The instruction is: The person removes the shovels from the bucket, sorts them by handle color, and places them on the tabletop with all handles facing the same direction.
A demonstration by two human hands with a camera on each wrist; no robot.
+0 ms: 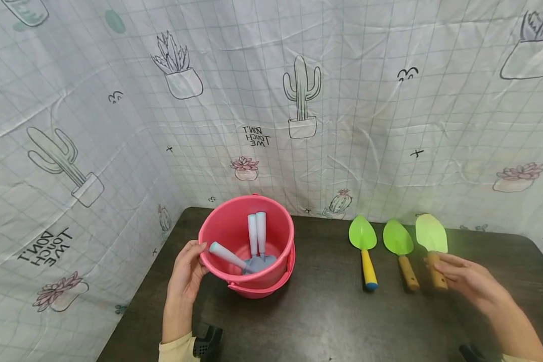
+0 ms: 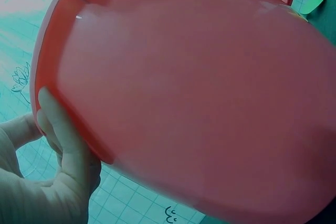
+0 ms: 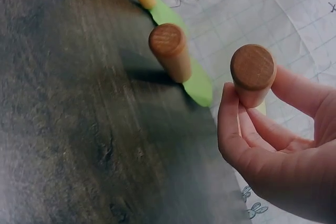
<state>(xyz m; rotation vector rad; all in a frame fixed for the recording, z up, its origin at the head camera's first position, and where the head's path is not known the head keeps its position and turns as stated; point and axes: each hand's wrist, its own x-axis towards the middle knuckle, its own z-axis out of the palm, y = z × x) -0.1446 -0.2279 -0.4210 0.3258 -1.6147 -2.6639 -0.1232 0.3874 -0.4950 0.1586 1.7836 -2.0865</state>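
Note:
My left hand (image 1: 185, 274) grips the rim of a pink bucket (image 1: 221, 226) on its left side. In the left wrist view, that hand's fingers (image 2: 65, 124) press against the outside, just under the lip of the bucket (image 2: 194, 93). The bucket tilts toward me. Inside it lie several small tools with white handles (image 1: 226, 255) and grey heads. At the right, my right hand (image 1: 472, 281) holds a green trowel (image 1: 431, 234) by its wooden handle. The right wrist view shows the handle's round end (image 3: 253, 67) pinched between thumb and fingers.
Left of the held trowel lie a green trowel with a wooden handle (image 1: 408, 274) and another with a yellow handle (image 1: 368, 269), both on the dark table (image 1: 326, 311). A white curtain (image 1: 366, 100) with cactus drawings hangs along the back and left.

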